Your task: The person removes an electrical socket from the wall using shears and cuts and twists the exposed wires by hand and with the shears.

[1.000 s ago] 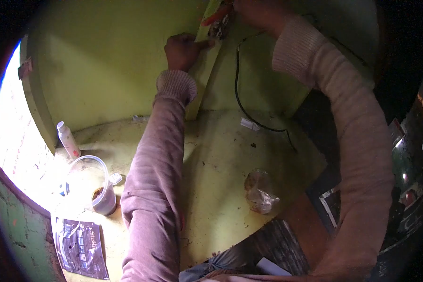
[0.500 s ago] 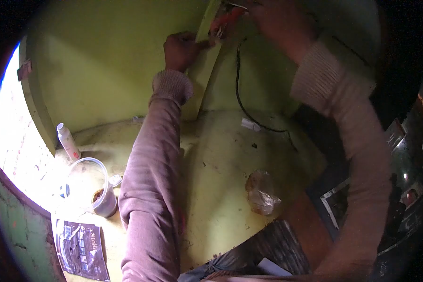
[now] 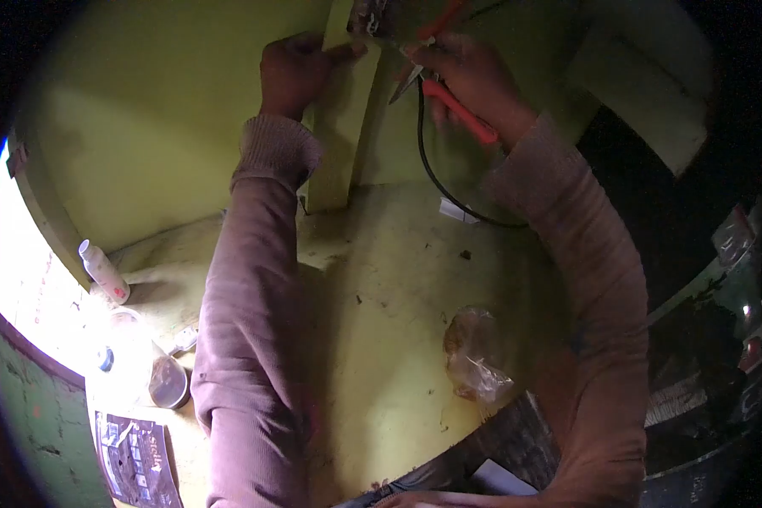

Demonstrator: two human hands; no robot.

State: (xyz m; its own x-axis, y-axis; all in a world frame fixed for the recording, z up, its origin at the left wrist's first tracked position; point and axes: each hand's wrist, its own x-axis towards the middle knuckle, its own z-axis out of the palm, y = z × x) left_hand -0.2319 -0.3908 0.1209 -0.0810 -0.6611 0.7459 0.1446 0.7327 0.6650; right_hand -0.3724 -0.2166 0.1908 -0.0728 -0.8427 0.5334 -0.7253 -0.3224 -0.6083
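Note:
Red-handled pliers (image 3: 461, 110) are in my right hand (image 3: 478, 80), their handles spread apart and their pointed metal tip angled down to the left. My left hand (image 3: 292, 72) is closed against the upright green post (image 3: 334, 152), with a finger or thumb reaching across its front. Whatever the left fingers hold is hidden. Just above that fingertip, a small dark fitting with metal parts (image 3: 370, 17) sits on the post at the top edge. A black cable (image 3: 423, 144) hangs below the pliers and curves down to the right.
On the green surface lie a crumpled clear plastic bag (image 3: 478, 356) and a small white piece (image 3: 457, 210). At left are a white bottle (image 3: 104, 273), a clear plastic tub (image 3: 168, 381) and a dark printed packet (image 3: 135, 457), under bright light. A pale panel (image 3: 643, 102) stands at upper right.
My right hand has come down and left, and the pliers now show with handles spread. The view has shifted, so my left hand appears further left, still at the post.

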